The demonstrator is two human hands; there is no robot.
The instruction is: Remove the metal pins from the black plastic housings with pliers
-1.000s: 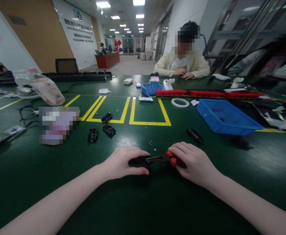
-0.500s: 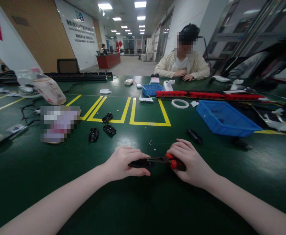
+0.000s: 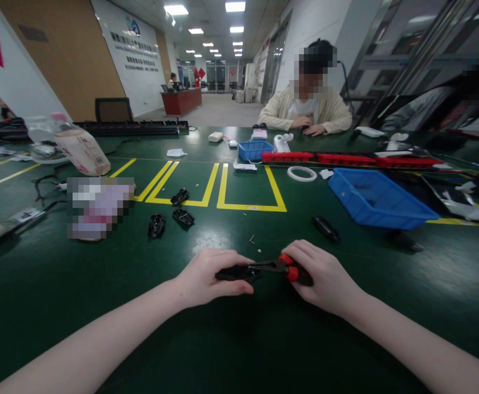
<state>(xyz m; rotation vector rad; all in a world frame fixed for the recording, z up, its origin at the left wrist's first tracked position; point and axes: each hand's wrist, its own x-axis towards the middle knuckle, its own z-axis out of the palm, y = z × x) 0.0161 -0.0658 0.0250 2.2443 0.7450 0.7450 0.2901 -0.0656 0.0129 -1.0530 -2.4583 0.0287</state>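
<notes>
Hands meet low on a green table [image 3: 239, 339]. The left hand [image 3: 206, 276] curls its fingers over a small black part [image 3: 233, 272], pinning it to the tabletop beneath the fingertips. The right hand [image 3: 323, 276] wraps closed around red-handled pliers [image 3: 282, 267], whose dark nose points left and touches the part's right end, between both hands.

A green surface [image 3: 239, 350] carries yellow tape outlines [image 3: 250, 207], with three small black parts [image 3: 156, 225] lying near them. A large blue bin [image 3: 387, 216] sits to the right, just beside a white ring [image 3: 302, 173] and long red strips [image 3: 346, 158]. Across the surface, a person in a striped shirt [image 3: 305, 109] sits behind a small blue bin [image 3: 255, 150].
</notes>
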